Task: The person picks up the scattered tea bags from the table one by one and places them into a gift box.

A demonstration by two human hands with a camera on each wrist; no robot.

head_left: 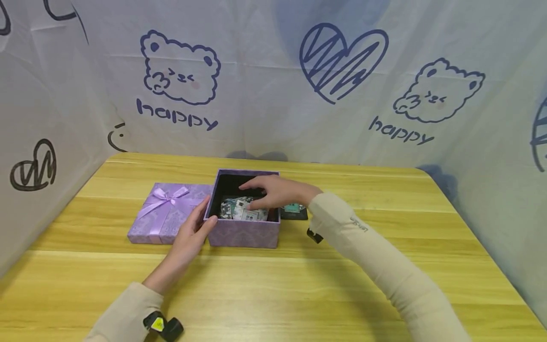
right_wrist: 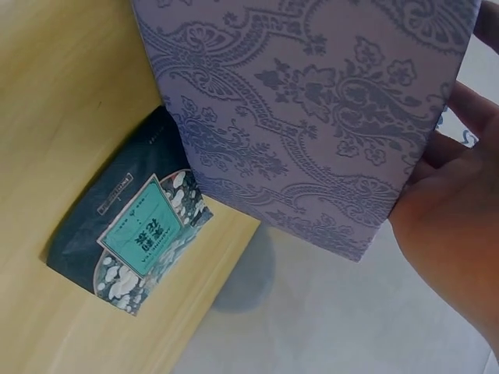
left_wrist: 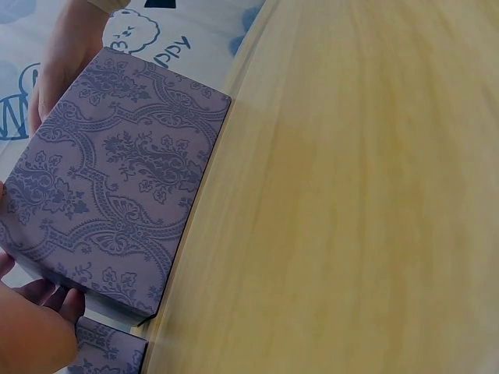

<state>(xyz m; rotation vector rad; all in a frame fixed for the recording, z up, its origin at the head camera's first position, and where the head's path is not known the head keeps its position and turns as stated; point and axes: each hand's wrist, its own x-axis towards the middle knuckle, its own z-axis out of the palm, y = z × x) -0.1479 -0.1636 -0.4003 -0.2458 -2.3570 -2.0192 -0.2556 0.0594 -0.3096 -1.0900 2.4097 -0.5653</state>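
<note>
A purple patterned gift box [head_left: 243, 234] stands on the table with its top off. Its left front corner is held by my left hand [head_left: 194, 232], the thumb at the rim and the fingers against the left side. Over the box's opening reaches my right hand [head_left: 273, 191], thumb and fingers apart above several shiny tea packets [head_left: 249, 214] inside. Part of those packets is hidden by the hand and the front wall. In the right wrist view, the right hand [right_wrist: 456, 210] shows beside the box wall, with no object seen in it.
The purple lid [head_left: 155, 221] with a ribbon bow lies left of the box. Right of the box is a dark tea packet [right_wrist: 117, 202] with a green label, partly hidden in the head view. A printed white cloth [head_left: 265, 95] hangs behind the wooden table [head_left: 265, 289].
</note>
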